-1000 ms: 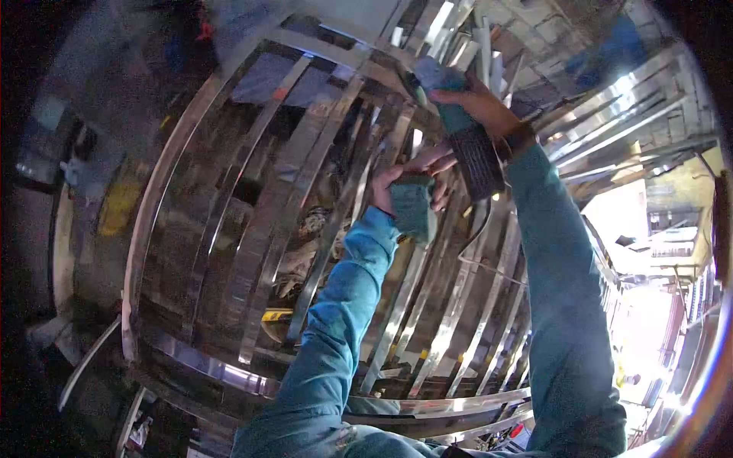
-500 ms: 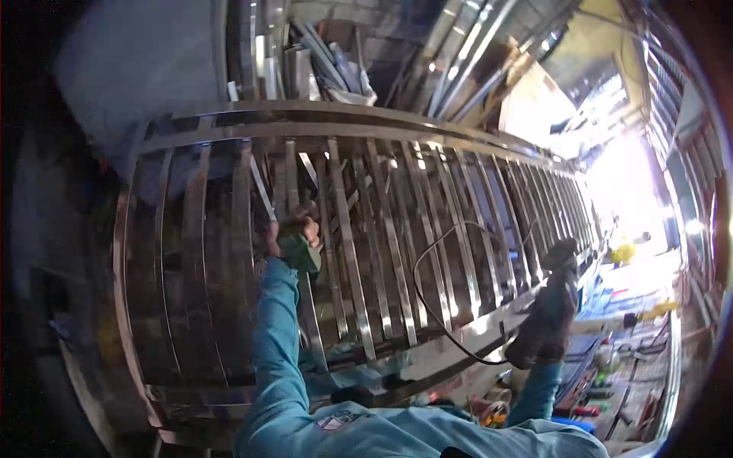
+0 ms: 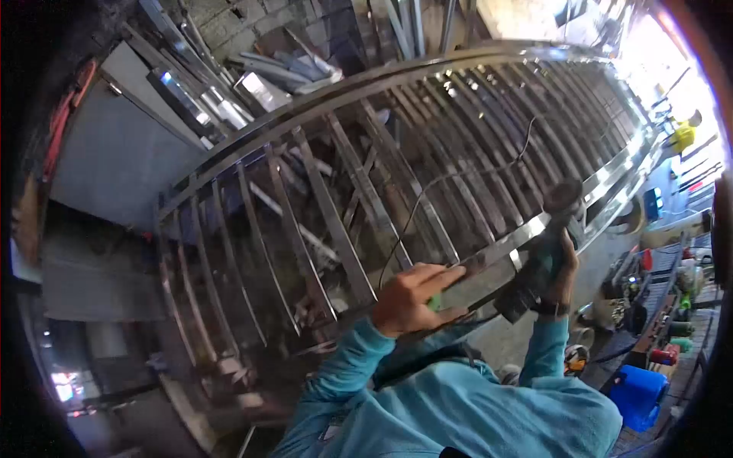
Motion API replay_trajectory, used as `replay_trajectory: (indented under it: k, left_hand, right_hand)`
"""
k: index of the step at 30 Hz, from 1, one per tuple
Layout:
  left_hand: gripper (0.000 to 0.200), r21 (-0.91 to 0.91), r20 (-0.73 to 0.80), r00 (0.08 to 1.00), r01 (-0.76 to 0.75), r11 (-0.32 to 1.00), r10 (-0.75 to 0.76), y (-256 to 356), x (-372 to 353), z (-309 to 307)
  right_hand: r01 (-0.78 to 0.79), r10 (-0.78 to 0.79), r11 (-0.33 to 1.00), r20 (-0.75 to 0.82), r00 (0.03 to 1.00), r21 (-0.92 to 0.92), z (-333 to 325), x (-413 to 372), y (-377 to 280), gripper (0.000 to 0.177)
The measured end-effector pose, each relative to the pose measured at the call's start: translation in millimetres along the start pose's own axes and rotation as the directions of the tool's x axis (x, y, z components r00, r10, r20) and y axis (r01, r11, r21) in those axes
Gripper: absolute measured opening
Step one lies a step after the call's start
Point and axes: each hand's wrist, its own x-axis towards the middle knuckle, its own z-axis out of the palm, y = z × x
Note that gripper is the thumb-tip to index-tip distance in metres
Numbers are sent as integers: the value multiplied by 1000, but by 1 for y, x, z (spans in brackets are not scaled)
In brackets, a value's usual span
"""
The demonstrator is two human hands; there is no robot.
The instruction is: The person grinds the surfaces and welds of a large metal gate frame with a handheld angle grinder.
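Note:
My left hand [image 3: 416, 301] is closed round a green block [image 3: 435, 302], of which only a small part shows between thumb and fingers. It is just above the near rail of a shiny metal railing [image 3: 336, 217] with many slats. In my right hand [image 3: 567, 267] is a dark angle grinder [image 3: 534, 276], its round head [image 3: 563, 197] pointing up and away beside the near rail. A thin dark cord [image 3: 473, 174] runs across the slats.
Metal offcuts and lengths of tube [image 3: 282, 70] are heaped against the wall behind the railing. A blue container [image 3: 638, 397] stands on the floor at the lower right, near red and green cans [image 3: 664, 356]. A pale panel [image 3: 118, 153] is at the left.
My left hand has come back from over the slats toward the near rail and the grinder, with the green block. The view has swung, and the grinder shows more clearly.

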Motion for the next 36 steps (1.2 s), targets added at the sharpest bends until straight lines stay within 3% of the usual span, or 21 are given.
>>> replay_trajectory:
  k: [1,2,4,6,9,11,13,17,20,21,23,26,31,34,35,36]
  left_hand:
    - [59,155,-17,999,-41,987,44,11,4,25]
    - [55,308,-13,995,-85,948,94,21,2,43]
    - [54,382,15,998,-59,922,57,38,0,65]
    - [53,489,41,993,-115,865,109,43,5,72]
    - [53,553,99,984,-179,814,150,54,1,76]
    - [50,573,145,976,-217,790,163,61,-8,76]
    - [49,603,204,968,-244,760,148,68,-13,76]
    - [47,554,186,972,-222,802,141,82,-26,89]
    - [47,474,179,980,-160,866,83,93,-26,99]
    - [46,420,175,984,-112,900,40,95,-28,104]
    - [47,364,144,980,-182,913,137,96,-24,118]
    - [51,354,269,929,-340,871,253,106,-12,134]
    - [51,318,382,871,-439,840,311,120,3,173]
    - [56,98,432,880,-262,960,196,104,26,193]
    - [62,121,447,890,-155,980,86,89,36,195]
    - [64,185,408,912,-32,982,-47,73,44,197]
  right_hand:
    - [-99,99,989,3,995,108,7,6,1,36]
    - [-68,68,995,2,998,68,8,15,6,36]
    - [-237,232,964,57,971,122,6,19,13,36]
    - [-228,222,962,58,973,148,8,25,35,36]
    - [-392,351,874,187,918,287,12,14,38,35]
    - [-423,364,854,233,902,303,14,4,39,35]
    - [-353,306,900,206,929,254,9,-5,45,34]
    - [-326,284,896,175,943,303,0,-29,28,41]
    - [-262,229,935,157,961,240,-13,-48,9,46]
    - [-174,156,965,102,982,197,-20,-52,6,42]
    - [-176,162,961,85,983,211,-34,-64,-15,37]
    - [-148,157,948,-8,988,281,-64,-77,-28,30]
    - [-62,141,901,-153,978,430,-128,-97,-50,34]
    - [-24,142,830,-169,975,558,-174,-111,-61,39]
    - [-21,152,794,-165,974,607,-187,-117,-66,39]
    - [37,167,803,-284,944,595,-206,-119,-69,39]
